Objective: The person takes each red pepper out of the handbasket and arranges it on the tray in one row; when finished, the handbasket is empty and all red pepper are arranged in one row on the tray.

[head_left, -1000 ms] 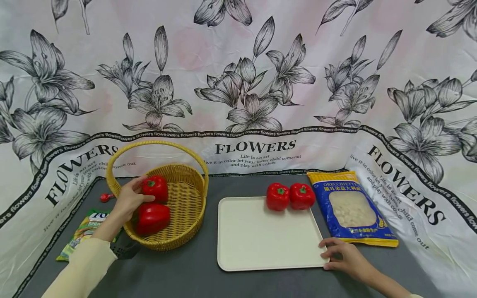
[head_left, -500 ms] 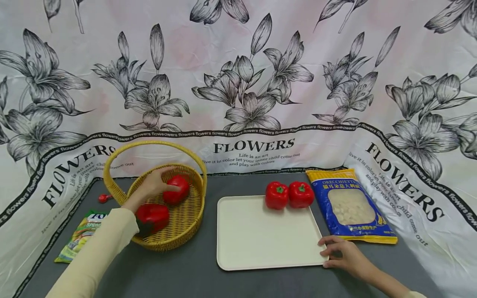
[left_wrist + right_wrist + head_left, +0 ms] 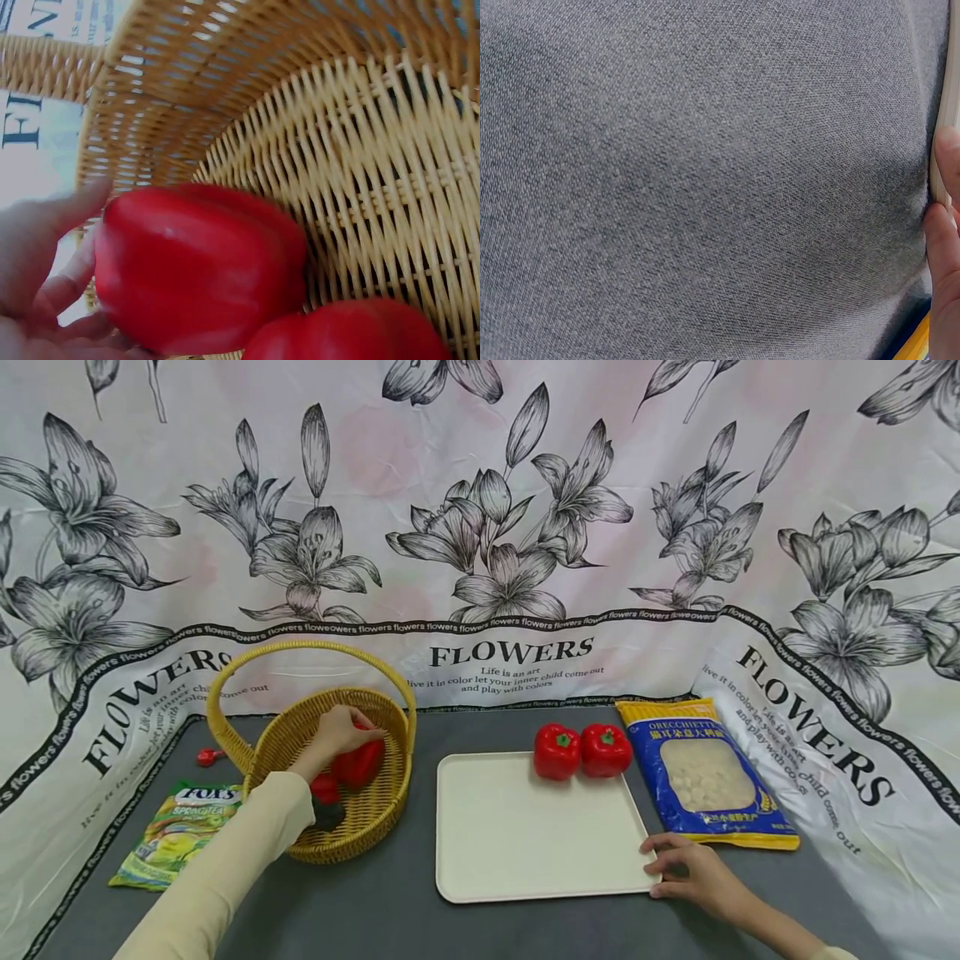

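Note:
My left hand (image 3: 339, 733) reaches into the yellow wicker basket (image 3: 390, 810) and grips a red bell pepper (image 3: 363, 766) from its far side. The left wrist view shows thumb and fingers round one end of that pepper (image 3: 199, 262). A second red bell pepper (image 3: 325, 788) lies against it, mostly hidden in the head view by my forearm and wrist camera. My right hand (image 3: 693, 881) pinches the right edge of the cream tray (image 3: 525, 852) near its front corner. In the right wrist view only fingers (image 3: 943, 240) and the tray's rim (image 3: 946, 90) appear.
Two more red bell peppers (image 3: 557, 752) sit side by side at the tray's back right corner. A blue and yellow pasta bag (image 3: 708, 777) lies right of the tray. Left of the basket are a green candy bag (image 3: 180, 835) and a small red object (image 3: 207, 757). The basket handle (image 3: 315, 646) arches overhead.
My left hand has moved right inside the basket with the gripped pepper, which came away from the left wall and sits at a different angle. My right hand and the tray have stayed put.

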Motion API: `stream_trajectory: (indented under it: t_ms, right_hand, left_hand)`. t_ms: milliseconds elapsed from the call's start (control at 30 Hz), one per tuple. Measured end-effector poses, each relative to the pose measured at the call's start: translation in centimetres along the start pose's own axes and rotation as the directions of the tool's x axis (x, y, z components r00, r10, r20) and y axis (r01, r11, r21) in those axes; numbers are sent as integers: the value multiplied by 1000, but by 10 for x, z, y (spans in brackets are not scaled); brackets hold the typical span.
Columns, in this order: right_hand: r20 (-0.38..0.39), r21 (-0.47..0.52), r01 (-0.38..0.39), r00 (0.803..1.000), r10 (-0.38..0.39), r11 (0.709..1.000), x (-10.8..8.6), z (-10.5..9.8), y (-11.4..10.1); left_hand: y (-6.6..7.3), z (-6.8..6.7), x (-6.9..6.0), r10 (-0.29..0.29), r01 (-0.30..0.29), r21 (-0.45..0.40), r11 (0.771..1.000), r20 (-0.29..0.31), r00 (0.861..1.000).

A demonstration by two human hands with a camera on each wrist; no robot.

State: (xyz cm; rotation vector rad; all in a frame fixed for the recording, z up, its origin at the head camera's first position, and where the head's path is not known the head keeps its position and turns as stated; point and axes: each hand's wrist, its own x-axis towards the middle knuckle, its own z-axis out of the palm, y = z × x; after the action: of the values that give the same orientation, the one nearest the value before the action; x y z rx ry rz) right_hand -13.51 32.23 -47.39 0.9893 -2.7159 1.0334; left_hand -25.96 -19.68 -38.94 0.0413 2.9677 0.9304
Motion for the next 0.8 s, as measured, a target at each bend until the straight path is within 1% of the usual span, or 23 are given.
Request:
stream_trajectory:
  t_ms: [67, 133, 167, 233, 300, 367, 433, 467, 533, 600, 633, 700, 800]
  right_hand:
    - [6, 1, -11, 1000, 11, 1000, 0, 0, -1]
    - [10, -2, -33, 999, 33, 999, 1, 0, -1]
    - [9, -3, -39, 999, 39, 999, 1, 0, -1]
    - [1, 0, -31, 1000, 31, 1000, 1, 0, -1]
    - [-18, 7, 6, 1000, -6, 1000, 0, 1, 1]
    - [-42, 12, 48, 998, -48, 999, 0, 2, 2]
    - [-56, 23, 77, 996, -75, 997, -1, 3, 4]
    - [-62, 23, 83, 995, -82, 996, -1, 3, 5]
    - [-66, 23, 86, 994, -84, 996, -2, 4, 5]
    - [-64, 19, 82, 995, -81, 996, -2, 4, 5]
    - [-59, 22, 77, 995, -75, 997, -2, 4, 5]
    - [-52, 22, 66, 997, -65, 998, -2, 4, 5]
    - [-48, 26, 65, 997, -64, 998, 0, 3, 4]
  left_hand:
    - [0, 2, -2, -21, 21, -2, 1000, 55, 998]
    - [1, 3, -4, -28, 28, -1, 1000, 90, 996]
    - [0, 5, -5, -17, 16, 4, 1000, 96, 995]
    - [-1, 8, -6, 5, -4, -20, 1000, 91, 996]
    - [-2, 11, -5, 57, -53, -59, 997, 64, 996]
    - [-4, 14, -4, 96, -88, -128, 988, 55, 994]
    - [-6, 16, -5, 97, -78, -206, 975, 86, 992]
    - [-6, 16, -6, 85, -55, -241, 969, 118, 989]
    - [-8, 15, -11, 36, 21, -287, 958, 192, 981]
    - [-9, 13, -18, -9, 84, -288, 954, 251, 968]
    - [-9, 11, -22, -23, 103, -281, 954, 273, 962]
    - [-8, 7, -31, -53, 137, -268, 954, 300, 953]
    - [-7, 0, -47, -83, 167, -240, 956, 325, 942]
